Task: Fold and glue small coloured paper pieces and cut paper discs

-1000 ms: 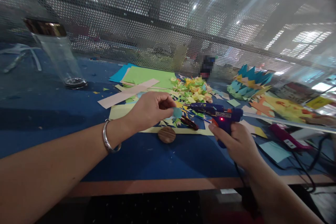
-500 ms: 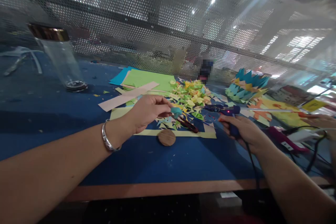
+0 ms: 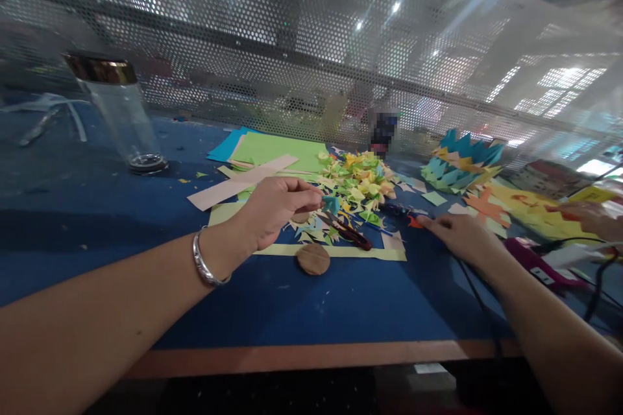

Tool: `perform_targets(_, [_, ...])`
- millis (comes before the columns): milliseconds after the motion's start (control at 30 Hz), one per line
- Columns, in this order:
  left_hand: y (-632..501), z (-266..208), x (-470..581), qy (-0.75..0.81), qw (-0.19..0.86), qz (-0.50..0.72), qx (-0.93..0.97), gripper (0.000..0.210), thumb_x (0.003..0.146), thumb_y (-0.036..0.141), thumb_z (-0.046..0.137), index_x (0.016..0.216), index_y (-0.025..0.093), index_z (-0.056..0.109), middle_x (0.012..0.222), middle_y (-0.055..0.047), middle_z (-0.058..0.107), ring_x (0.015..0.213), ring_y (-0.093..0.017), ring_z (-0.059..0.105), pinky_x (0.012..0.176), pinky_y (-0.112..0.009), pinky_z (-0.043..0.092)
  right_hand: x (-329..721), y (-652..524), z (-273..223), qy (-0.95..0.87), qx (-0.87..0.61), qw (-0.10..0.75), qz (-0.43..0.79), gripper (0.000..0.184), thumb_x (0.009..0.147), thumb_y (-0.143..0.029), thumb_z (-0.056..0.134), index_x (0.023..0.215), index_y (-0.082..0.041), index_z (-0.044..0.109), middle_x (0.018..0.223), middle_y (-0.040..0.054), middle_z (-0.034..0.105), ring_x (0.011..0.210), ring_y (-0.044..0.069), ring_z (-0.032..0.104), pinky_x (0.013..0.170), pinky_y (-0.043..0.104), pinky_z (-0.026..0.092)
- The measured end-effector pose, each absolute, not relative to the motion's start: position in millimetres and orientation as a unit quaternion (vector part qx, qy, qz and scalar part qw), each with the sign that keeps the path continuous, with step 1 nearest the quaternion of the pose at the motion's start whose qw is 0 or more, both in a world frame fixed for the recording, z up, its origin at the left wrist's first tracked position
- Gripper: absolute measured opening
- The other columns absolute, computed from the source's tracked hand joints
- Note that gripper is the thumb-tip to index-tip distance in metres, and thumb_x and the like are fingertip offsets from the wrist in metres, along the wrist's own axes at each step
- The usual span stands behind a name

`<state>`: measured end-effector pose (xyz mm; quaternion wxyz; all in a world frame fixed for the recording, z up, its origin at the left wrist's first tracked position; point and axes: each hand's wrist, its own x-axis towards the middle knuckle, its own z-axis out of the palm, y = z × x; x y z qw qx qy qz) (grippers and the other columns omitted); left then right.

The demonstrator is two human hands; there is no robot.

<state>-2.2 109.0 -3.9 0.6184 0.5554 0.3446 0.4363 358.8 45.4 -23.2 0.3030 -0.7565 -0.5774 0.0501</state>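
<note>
A small blue folded paper piece is pinched between the thumb and fingers of my left hand, above the paper scraps. My right hand is closed at the handle end of a dark blue glue gun, which lies low over the table, nozzle pointing left. Its handle is mostly hidden under my fingers. Between my hands lie dark red scissors on cut scraps. A round brown wooden disc rests just in front of a pale yellow paper strip.
Behind my hands is a heap of folded paper pieces beside green paper sheets. A glass bottle stands at left. At right are a paper crown, a purple power strip, cords and another person's hand.
My right hand has lowered the glue gun and tipped it flatter towards the table. My left hand still pinches the blue paper piece, turned slightly.
</note>
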Motion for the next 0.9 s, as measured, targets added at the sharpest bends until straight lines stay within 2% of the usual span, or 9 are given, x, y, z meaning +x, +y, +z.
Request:
perform_targets(33, [109,-4,-1,0.343,0.625,0.437,0.548,0.006,0.076,0.021,0.079,0.075,0.017,0.076,0.083,-0.004,0.072,0.079,-0.013,0.066,0.080,-0.030,0.055,354,43,-16,-0.569,-0.771,0.285,0.018,0.048,0.071,-0.065,0.076,0.058,-0.020,0.065,0.053,0.0044,0.056,0.047,0.017,0.046,0.046,0.028,0.024])
perform_targets(100, [108,-4,0,0.344,0.638,0.434,0.535,0.007,0.076,0.022,0.080,0.076,0.016,0.075,0.082,-0.004,0.071,0.080,-0.013,0.067,0.083,-0.030,0.056,335,37,-3,-0.583,-0.778,0.221,-0.078,0.046,0.082,-0.067,0.065,0.076,-0.022,0.072,0.069,0.0076,0.066,0.058,0.020,0.054,0.052,0.031,0.030])
perform_targets(133, [107,-4,1,0.345,0.643,0.432,0.530,0.008,0.076,0.023,0.080,0.076,0.016,0.075,0.081,-0.004,0.071,0.081,-0.013,0.068,0.084,-0.029,0.056,321,34,4,-0.600,-0.767,0.213,-0.079,0.047,0.084,-0.067,0.062,0.078,-0.022,0.071,0.068,0.0063,0.066,0.060,0.021,0.056,0.054,0.031,0.033])
perform_targets(233, [105,-3,3,0.347,0.651,0.431,0.520,0.010,0.075,0.023,0.081,0.075,0.015,0.074,0.079,-0.003,0.070,0.080,-0.012,0.067,0.084,-0.028,0.055,270,30,17,-0.705,-0.672,0.227,0.027,0.044,0.091,-0.063,0.056,0.085,-0.021,0.070,0.063,0.0009,0.063,0.056,0.016,0.056,0.056,0.029,0.037])
perform_targets(400, [104,0,3,0.340,0.657,0.444,0.505,0.009,0.078,0.019,0.078,0.073,0.015,0.072,0.078,-0.002,0.067,0.078,-0.011,0.065,0.078,-0.025,0.055,209,43,20,-0.781,-0.577,0.225,0.080,0.035,0.093,-0.052,0.059,0.083,-0.020,0.067,0.071,0.0010,0.065,0.060,0.014,0.056,0.057,0.027,0.036])
perform_targets(500, [104,0,3,0.343,0.664,0.446,0.493,0.009,0.078,0.019,0.077,0.073,0.016,0.071,0.078,-0.002,0.067,0.078,-0.012,0.065,0.075,-0.025,0.055,199,54,18,-0.795,-0.557,0.233,0.057,0.033,0.095,-0.046,0.058,0.074,-0.020,0.058,0.065,-0.0010,0.057,0.056,0.012,0.049,0.055,0.027,0.030])
perform_targets(633, [105,-1,3,0.335,0.676,0.451,0.477,0.009,0.076,0.018,0.079,0.073,0.017,0.070,0.081,-0.001,0.068,0.082,-0.011,0.067,0.084,-0.026,0.055,199,64,16,-0.804,-0.534,0.258,0.032,0.034,0.095,-0.037,0.056,0.067,-0.020,0.047,0.063,-0.0025,0.049,0.055,0.011,0.043,0.056,0.027,0.028])
perform_targets(767, [106,-1,3,0.344,0.673,0.431,0.492,0.014,0.079,0.022,0.077,0.068,0.017,0.069,0.074,0.000,0.067,0.075,-0.011,0.067,0.083,-0.027,0.055,200,68,13,-0.804,-0.524,0.274,0.065,0.033,0.096,-0.038,0.055,0.069,-0.020,0.049,0.063,-0.0025,0.047,0.056,0.011,0.042,0.055,0.027,0.028])
perform_targets(900, [106,-1,2,0.361,0.651,0.391,0.542,0.014,0.077,0.026,0.081,0.079,0.016,0.072,0.077,-0.001,0.069,0.075,-0.011,0.067,0.073,-0.023,0.053,203,72,7,-0.808,-0.517,0.266,0.091,0.029,0.097,-0.034,0.055,0.072,-0.019,0.054,0.065,-0.0020,0.049,0.058,0.012,0.044,0.056,0.027,0.029])
